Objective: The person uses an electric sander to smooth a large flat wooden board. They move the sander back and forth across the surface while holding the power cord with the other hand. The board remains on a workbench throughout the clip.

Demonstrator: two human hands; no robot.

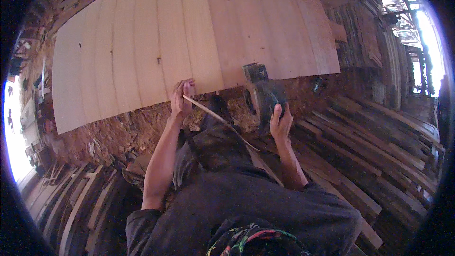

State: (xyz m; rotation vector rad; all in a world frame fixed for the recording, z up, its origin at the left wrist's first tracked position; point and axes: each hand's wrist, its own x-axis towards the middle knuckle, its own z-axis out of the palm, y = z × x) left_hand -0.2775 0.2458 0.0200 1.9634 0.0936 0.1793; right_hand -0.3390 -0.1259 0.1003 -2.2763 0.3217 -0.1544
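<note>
My left hand [182,98] is closed near the front edge of a large pale wood panel [137,47], made of several joined boards. It grips one end of a long thin wood strip [215,115], which slants down to the right across my legs. My right hand [281,122] is wrapped round a dark green handheld power tool [268,96], its thumb on top and the other fingers mostly hidden. The tool's front block [256,72] reaches over the panel's front edge. I cannot tell whether the tool touches the panel, nor its exact kind.
Wood shavings [90,137] cover the ground below the panel. Long boards [365,147] lie in rows at the right, and more boards [76,204] lie at the lower left. A stack of timber [355,33] stands beyond the panel's right end. A small dark object [319,84] lies near its right corner.
</note>
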